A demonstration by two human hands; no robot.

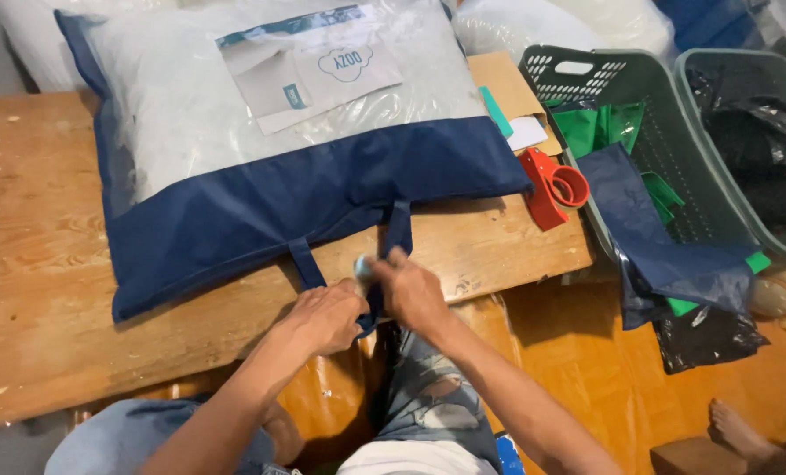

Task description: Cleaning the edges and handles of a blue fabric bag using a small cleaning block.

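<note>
The pillow bag [305, 176], navy cloth below with a clear plastic panel over white filling, lies flat on the wooden table [41, 290], its carry handle [358, 264] hanging off the near edge of the table. Both hands meet at that handle: the left hand [327, 317] is closed around the loop's lower part, and the right hand [410, 295] is curled shut on a small pale object [364, 266] pressed to the strap; what that object is I cannot tell. Since the handle overhangs the edge, a hard tug could, I judge, drag the bag toward the person and off the table. A slip of the right hand's grip might drop the small object to the orange floor [569, 352] below. Right of the bag sits a red tape dispenser [551, 186], close enough to be knocked if the bag swings. Beyond it a green basket [560, 75] holds folded navy and green bags.
</note>
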